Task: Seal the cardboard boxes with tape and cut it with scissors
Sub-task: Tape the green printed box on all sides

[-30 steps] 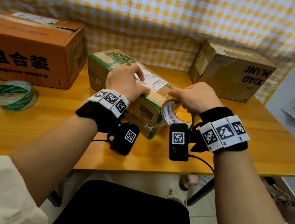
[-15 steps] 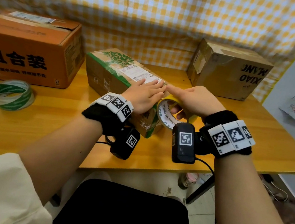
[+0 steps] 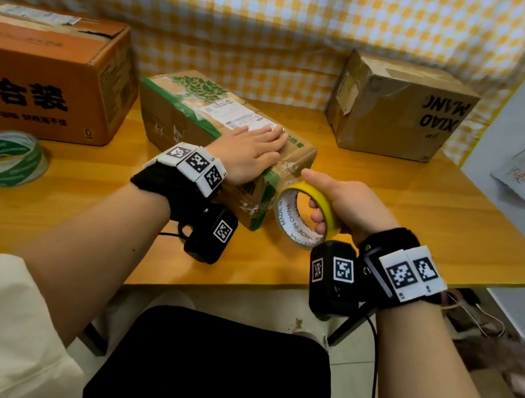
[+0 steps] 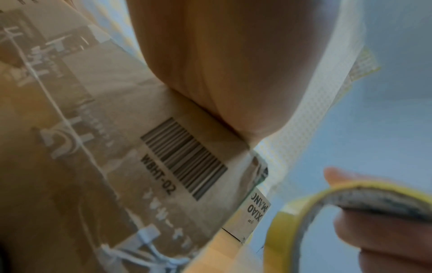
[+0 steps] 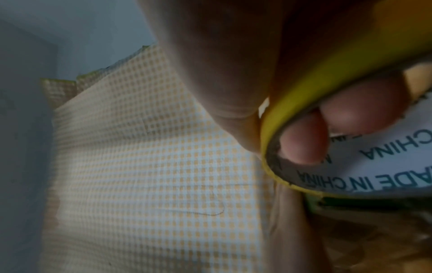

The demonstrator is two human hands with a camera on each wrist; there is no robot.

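Your left hand (image 3: pixel 247 154) presses flat, fingers spread, on the box (image 3: pixel 197 125). Your right hand (image 3: pixel 339 208) grips the tape roll (image 3: pixel 299 219) through its core. The rigid, light roll handles best there.

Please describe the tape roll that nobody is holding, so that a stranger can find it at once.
On the wooden table, look at the near left, in front of the large orange cardboard box. There lies the green-and-white striped tape roll; the other, yellow tape roll is gripped by the right hand.
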